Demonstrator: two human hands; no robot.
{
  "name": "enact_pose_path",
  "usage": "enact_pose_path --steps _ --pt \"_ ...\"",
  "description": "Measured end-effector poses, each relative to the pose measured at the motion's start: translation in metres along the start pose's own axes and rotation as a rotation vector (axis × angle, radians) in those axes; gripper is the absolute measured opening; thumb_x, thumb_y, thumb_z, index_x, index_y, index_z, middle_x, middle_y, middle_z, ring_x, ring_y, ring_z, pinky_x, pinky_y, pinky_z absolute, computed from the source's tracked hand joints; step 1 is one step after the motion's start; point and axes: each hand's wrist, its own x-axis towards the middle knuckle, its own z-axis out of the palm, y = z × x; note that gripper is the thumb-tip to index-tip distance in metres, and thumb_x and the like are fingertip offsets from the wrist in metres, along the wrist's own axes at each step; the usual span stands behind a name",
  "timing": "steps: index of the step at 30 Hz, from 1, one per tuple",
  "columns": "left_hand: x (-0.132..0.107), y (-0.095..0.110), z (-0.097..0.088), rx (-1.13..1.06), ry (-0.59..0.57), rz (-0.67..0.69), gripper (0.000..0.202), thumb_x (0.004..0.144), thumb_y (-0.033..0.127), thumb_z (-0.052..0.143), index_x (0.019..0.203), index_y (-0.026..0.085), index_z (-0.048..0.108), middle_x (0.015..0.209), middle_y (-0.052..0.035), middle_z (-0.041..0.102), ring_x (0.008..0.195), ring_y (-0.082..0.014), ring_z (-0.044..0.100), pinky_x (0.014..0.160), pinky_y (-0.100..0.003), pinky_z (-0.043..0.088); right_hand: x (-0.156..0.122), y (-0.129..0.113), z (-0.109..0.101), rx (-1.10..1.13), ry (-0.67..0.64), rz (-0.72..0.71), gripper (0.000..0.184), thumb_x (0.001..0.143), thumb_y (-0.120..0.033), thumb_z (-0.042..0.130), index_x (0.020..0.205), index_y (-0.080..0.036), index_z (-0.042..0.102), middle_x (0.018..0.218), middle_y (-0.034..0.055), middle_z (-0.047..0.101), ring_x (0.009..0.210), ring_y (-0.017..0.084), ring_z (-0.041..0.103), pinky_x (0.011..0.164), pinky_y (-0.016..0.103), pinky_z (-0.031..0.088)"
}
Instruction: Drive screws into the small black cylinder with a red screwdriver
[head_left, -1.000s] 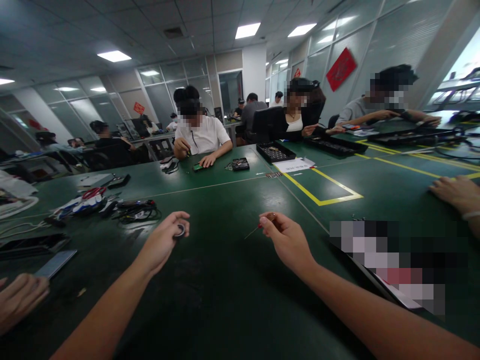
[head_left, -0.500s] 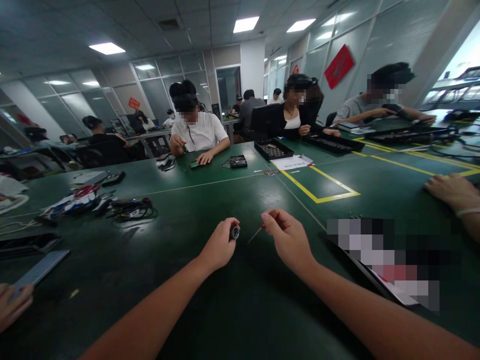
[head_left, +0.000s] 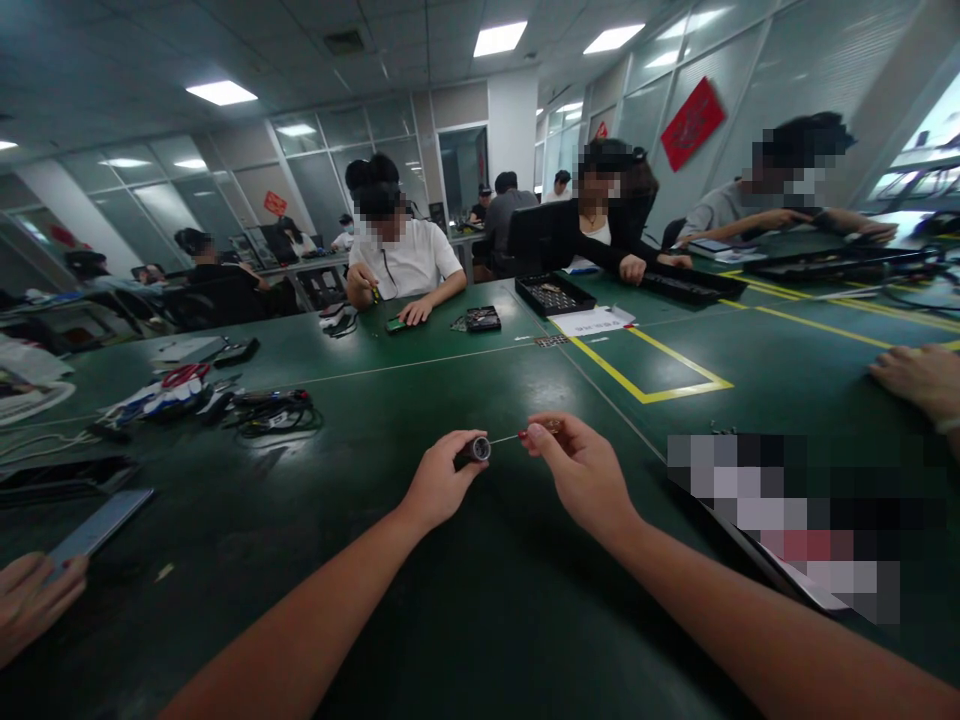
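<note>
My left hand is closed around a dark, flashlight-like cylinder. Its round, silver-rimmed end points toward me. To the right, my right hand pinches a screwdriver with a thin metal shaft and a reddish handle, mostly covered by the fingers. The shaft points left, its tip at the cylinder's right side; whether it touches or goes in cannot be made out. Both hands are held above the green table.
A pixelated pile lies right of my right forearm. Cables and tools sit at left. Another person's hand holds a grey flat device; a further hand rests at right. Black trays stand across the table.
The screwdriver has swung from pointing down-left to nearly level, its tip now up at the cylinder. My left hand has moved slightly right and up, turning the cylinder's end more toward me.
</note>
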Motion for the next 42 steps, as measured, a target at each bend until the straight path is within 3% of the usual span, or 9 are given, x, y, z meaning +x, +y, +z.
enact_pose_path --steps 5,14,22,31,38,42 --pt "0.0007 -0.0022 -0.0006 -0.070 0.008 -0.035 0.039 0.087 0.017 0.068 0.125 0.025 0.066 0.125 -0.0048 0.067 0.118 -0.0234 0.060 0.108 -0.042 0.043 0.0007 0.0016 -0.0012 -0.038 -0.026 0.026 0.031 0.089 -0.049 0.063 0.099 -0.021 0.068 0.085 0.0060 0.075 0.079 0.023 0.071 0.074 0.037 0.054" --pt "0.0011 -0.0040 0.0001 -0.079 0.029 -0.068 0.039 0.087 0.019 0.069 0.126 0.024 0.065 0.128 -0.0060 0.066 0.122 -0.0240 0.058 0.112 -0.043 0.041 0.0022 0.0037 -0.0015 -0.127 0.040 0.027 0.031 0.093 -0.050 0.056 0.093 -0.022 0.067 0.076 0.0037 0.070 0.073 0.022 0.066 0.069 0.035 0.048" --pt "-0.0001 0.0019 -0.0020 -0.072 0.020 -0.074 0.040 0.085 0.014 0.070 0.124 0.023 0.066 0.124 -0.0059 0.067 0.117 -0.0232 0.060 0.107 -0.041 0.044 0.0013 0.0015 -0.0014 -0.094 -0.018 0.005 0.027 0.094 -0.047 0.055 0.096 -0.022 0.064 0.075 0.0021 0.067 0.073 0.020 0.064 0.070 0.034 0.048" --pt "-0.0001 -0.0074 -0.0008 -0.012 0.000 -0.008 0.040 0.085 0.017 0.070 0.124 0.029 0.067 0.123 -0.0048 0.067 0.115 -0.0246 0.060 0.104 -0.043 0.045 0.0000 0.0021 -0.0014 -0.084 -0.069 -0.001 0.026 0.094 -0.045 0.057 0.103 -0.022 0.065 0.078 0.0017 0.068 0.075 0.020 0.065 0.070 0.033 0.049" --pt "0.0006 -0.0040 -0.0001 0.027 -0.024 0.016 0.040 0.083 0.015 0.073 0.121 0.028 0.068 0.117 -0.0044 0.069 0.110 -0.0242 0.062 0.102 -0.041 0.045 -0.0005 -0.0026 -0.0017 -0.127 -0.023 0.006 0.047 0.098 -0.058 0.042 0.088 -0.021 0.068 0.058 -0.0011 0.057 0.055 0.017 0.055 0.054 0.029 0.041" --pt "0.0003 -0.0013 -0.0006 0.043 -0.039 0.020 0.042 0.083 0.013 0.074 0.121 0.029 0.068 0.114 -0.0032 0.070 0.108 -0.0235 0.062 0.099 -0.040 0.045 -0.0006 -0.0055 -0.0023 -0.236 -0.019 -0.011 0.044 0.098 -0.053 0.045 0.084 -0.021 0.071 0.066 0.0017 0.064 0.060 0.018 0.058 0.058 0.030 0.041"
